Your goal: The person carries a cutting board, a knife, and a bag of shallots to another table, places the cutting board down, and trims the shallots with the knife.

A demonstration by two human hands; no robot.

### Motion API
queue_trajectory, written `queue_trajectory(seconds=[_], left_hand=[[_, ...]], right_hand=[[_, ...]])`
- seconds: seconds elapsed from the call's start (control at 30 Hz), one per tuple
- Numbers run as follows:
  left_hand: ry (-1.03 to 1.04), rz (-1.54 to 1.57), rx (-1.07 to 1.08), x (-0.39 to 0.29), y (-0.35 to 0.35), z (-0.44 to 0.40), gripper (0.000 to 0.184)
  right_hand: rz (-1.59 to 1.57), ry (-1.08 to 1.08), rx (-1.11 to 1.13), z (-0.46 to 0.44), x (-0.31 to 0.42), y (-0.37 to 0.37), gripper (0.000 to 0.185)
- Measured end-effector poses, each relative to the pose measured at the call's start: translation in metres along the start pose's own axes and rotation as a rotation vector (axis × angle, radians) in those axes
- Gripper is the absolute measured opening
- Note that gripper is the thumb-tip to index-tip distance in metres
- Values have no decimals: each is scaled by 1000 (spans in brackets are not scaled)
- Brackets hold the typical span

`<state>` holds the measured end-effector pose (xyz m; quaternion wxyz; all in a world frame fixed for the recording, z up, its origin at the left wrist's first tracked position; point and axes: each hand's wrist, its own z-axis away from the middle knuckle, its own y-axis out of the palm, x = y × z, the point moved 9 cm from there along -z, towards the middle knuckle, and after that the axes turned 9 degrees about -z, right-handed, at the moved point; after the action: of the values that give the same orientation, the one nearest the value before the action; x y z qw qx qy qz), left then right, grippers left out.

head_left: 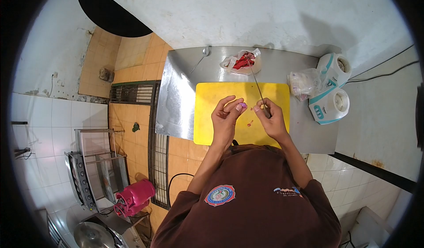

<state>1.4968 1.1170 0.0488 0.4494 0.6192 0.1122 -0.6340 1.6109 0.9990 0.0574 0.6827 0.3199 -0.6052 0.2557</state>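
My left hand (pixel 225 119) pinches a small purple shallot (pixel 243 105) between thumb and fingertips, over the left half of a yellow cutting board (pixel 206 131). In my right hand (pixel 274 123) is a knife (pixel 258 85), its handle wrapped by the fingers and its thin blade pointing away from me toward the wall. The two hands are close together but apart. Small reddish scraps (pixel 250 124) lie on the board between them. Beyond the board, an open plastic bag (pixel 229 65) holds red chillies (pixel 244 61).
The board lies on a steel table (pixel 176 84) against the wall. A ladle (pixel 206 51) rests at the back left. On the right are a clear plastic bag (pixel 304 83) and two white-and-teal blender bases (pixel 329 105). A pink gas cylinder (pixel 137 196) stands lower left.
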Motion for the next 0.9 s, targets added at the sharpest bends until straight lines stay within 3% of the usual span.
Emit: queue_trajectory(seconds=[0.53, 0.63, 0.9], left_hand=[[5, -264, 125, 9, 7, -2, 22], [106, -296, 78, -3, 9, 0, 22], [39, -360, 166, -4, 15, 0, 22]], right_hand=[[-41, -51, 38, -2, 8, 1, 19], [5, -77, 38, -1, 7, -1, 19], [-29, -84, 58, -1, 5, 2, 19]])
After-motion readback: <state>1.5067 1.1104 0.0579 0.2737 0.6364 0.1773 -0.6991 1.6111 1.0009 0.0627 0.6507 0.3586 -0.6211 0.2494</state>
